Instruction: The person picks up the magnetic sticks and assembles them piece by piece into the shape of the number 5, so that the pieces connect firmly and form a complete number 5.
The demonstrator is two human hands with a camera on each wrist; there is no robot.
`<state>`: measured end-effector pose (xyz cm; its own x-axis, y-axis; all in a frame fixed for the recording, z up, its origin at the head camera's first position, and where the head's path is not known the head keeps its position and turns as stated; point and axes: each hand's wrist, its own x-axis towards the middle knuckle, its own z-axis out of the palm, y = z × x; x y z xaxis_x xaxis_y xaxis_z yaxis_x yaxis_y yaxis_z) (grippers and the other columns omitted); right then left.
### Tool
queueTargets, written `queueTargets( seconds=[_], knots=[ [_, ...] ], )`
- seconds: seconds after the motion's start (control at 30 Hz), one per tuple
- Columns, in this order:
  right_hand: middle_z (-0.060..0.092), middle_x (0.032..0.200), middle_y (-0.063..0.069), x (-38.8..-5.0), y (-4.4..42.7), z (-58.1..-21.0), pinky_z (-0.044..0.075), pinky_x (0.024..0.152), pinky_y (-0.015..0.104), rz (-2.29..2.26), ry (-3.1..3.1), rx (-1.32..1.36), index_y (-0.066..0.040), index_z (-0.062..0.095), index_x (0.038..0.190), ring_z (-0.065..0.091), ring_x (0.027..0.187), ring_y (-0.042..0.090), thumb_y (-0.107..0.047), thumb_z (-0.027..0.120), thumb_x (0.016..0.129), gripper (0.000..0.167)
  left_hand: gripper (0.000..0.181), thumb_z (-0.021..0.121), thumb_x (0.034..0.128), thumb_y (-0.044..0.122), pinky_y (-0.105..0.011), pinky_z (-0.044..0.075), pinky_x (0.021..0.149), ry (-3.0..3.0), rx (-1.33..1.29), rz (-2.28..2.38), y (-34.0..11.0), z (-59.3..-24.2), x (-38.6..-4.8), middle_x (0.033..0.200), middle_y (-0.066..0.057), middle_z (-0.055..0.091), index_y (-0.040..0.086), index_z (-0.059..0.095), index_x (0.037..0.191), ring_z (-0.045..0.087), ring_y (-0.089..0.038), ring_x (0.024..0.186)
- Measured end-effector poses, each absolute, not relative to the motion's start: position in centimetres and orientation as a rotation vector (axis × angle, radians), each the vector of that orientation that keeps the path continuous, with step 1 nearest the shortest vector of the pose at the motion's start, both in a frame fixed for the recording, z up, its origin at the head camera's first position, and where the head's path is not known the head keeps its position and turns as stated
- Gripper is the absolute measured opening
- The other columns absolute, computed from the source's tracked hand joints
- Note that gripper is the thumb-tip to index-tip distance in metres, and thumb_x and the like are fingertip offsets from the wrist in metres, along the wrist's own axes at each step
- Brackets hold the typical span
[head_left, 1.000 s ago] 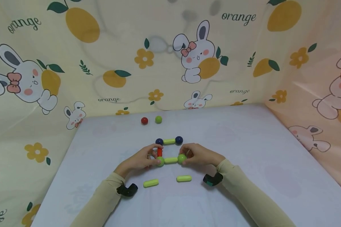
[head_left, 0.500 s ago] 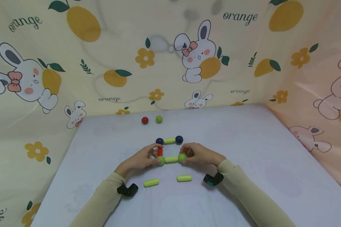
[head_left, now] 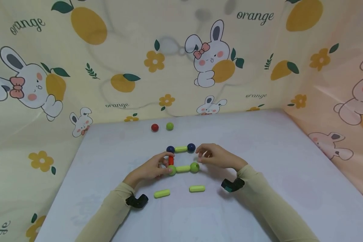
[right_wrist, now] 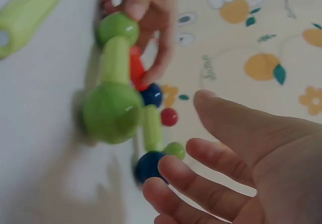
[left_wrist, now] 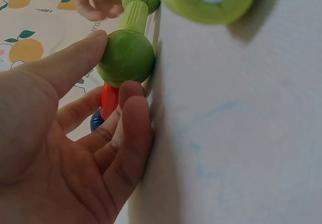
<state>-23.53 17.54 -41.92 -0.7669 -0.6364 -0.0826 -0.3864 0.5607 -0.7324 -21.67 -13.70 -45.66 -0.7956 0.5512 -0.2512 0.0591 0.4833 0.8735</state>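
Balls and rods form a three-sided frame on the table. In the head view, my left hand (head_left: 151, 167) holds its near left corner, thumb on a green ball (left_wrist: 126, 58) and fingers round the red rod (head_left: 170, 160). A light-green rod (head_left: 183, 168) joins this ball to another green ball (head_left: 195, 167) on the right. At the back, a second light-green rod (head_left: 180, 149) sits between two dark-blue balls, one left (head_left: 170, 149) and one right (head_left: 191, 147). Beside the open right side, my right hand (head_left: 219, 156) hovers with loosely bent fingers, holding nothing.
Two loose light-green rods, one left (head_left: 161, 193) and one right (head_left: 197, 189), lie in front of the frame. Behind it sit a red ball (head_left: 155, 127) and a green ball (head_left: 169, 126). A printed cloth wall (head_left: 157, 80) stands behind the white table (head_left: 254, 134).
My right hand has let go of the right green ball and moved up and slightly right. The left hand keeps its hold, and the frame stays in place.
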Motion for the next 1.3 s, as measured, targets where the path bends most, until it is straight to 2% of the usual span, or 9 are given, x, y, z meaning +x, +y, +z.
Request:
queueTargets(
  seconds=[0.1,0.23,0.4,0.53,0.7,0.93,1.07,1.3],
  knots=[
    [0.068,0.111,0.007,-23.1,17.5,-41.1,0.054,0.088,0.033,-1.077,2.461,-0.856,-0.002,0.061,0.125,0.065,0.097,0.016,-0.02,0.066,0.099,0.033,0.059,0.07,0.0962,0.02,-0.027,0.045,0.056,2.219,0.506,1.289,-13.7,-45.6,-21.6,0.102,-0.009,0.056,0.016,0.043,0.149,0.051,-0.016,0.058],
    [0.069,0.116,0.009,-22.0,17.0,-40.0,0.053,0.088,0.033,-1.098,2.471,-0.858,-0.006,0.063,0.125,0.064,0.101,0.017,-0.022,0.067,0.098,0.031,0.059,0.07,0.0962,0.019,-0.027,0.045,0.055,2.225,0.515,1.293,-13.7,-45.6,-21.6,0.101,-0.009,0.057,0.015,0.044,0.148,0.051,-0.016,0.058],
    [0.07,0.117,0.011,-20.3,16.6,-39.6,0.052,0.088,0.03,-1.126,2.471,-0.901,-0.008,0.064,0.123,0.063,0.099,0.015,-0.02,0.067,0.098,0.028,0.058,0.07,0.0961,0.02,-0.026,0.045,0.055,2.262,0.504,1.28,-13.6,-45.8,-21.7,0.103,-0.01,0.059,0.017,0.045,0.148,0.052,-0.016,0.057],
    [0.07,0.11,0.007,-18.7,16.6,-40.3,0.052,0.084,0.027,-1.147,2.431,-0.949,-0.007,0.066,0.119,0.062,0.095,0.013,-0.015,0.067,0.097,0.024,0.057,0.07,0.0966,0.021,-0.026,0.046,0.059,2.313,0.472,1.269,-13.5,-45.7,-21.8,0.107,-0.011,0.06,0.018,0.045,0.148,0.053,-0.016,0.059],
    [0.068,0.103,-0.002,-17.0,16.8,-41.8,0.051,0.08,0.023,-1.095,2.377,-0.962,-0.008,0.065,0.119,0.06,0.09,0.007,-0.017,0.068,0.096,0.025,0.056,0.068,0.0975,0.02,-0.027,0.047,0.06,2.35,0.439,1.284,-13.4,-45.5,-21.8,0.111,-0.012,0.062,0.017,0.045,0.148,0.053,-0.016,0.058],
    [0.065,0.1,0.0,-15.8,16.6,-44.0,0.048,0.067,0.018,-1.04,2.323,-0.959,-0.013,0.065,0.12,0.052,0.074,0.002,-0.024,0.077,0.091,0.033,0.057,0.068,0.0974,0.021,-0.026,0.047,0.061,2.378,0.395,1.28,-13.4,-45.5,-22.0,0.112,-0.011,0.063,0.019,0.044,0.149,0.052,-0.016,0.059],
    [0.063,0.1,-0.003,-15.8,16.4,-44.7,0.047,0.066,0.018,-0.99,2.376,-0.974,-0.013,0.065,0.121,0.05,0.073,0.001,-0.021,0.078,0.089,0.035,0.058,0.068,0.0977,0.022,-0.026,0.046,0.061,2.371,0.375,1.284,-13.4,-45.6,-22.1,0.112,-0.01,0.062,0.021,0.044,0.15,0.051,-0.016,0.059],
    [0.064,0.091,-0.005,-16.0,16.3,-44.9,0.047,0.068,0.018,-1.003,2.331,-0.95,-0.009,0.069,0.116,0.05,0.074,-0.001,-0.02,0.076,0.091,0.028,0.057,0.067,0.0982,0.021,-0.025,0.047,0.061,2.353,0.38,1.282,-13.3,-45.6,-22.1,0.112,-0.01,0.061,0.02,0.044,0.15,0.052,-0.015,0.06]
  ],
)
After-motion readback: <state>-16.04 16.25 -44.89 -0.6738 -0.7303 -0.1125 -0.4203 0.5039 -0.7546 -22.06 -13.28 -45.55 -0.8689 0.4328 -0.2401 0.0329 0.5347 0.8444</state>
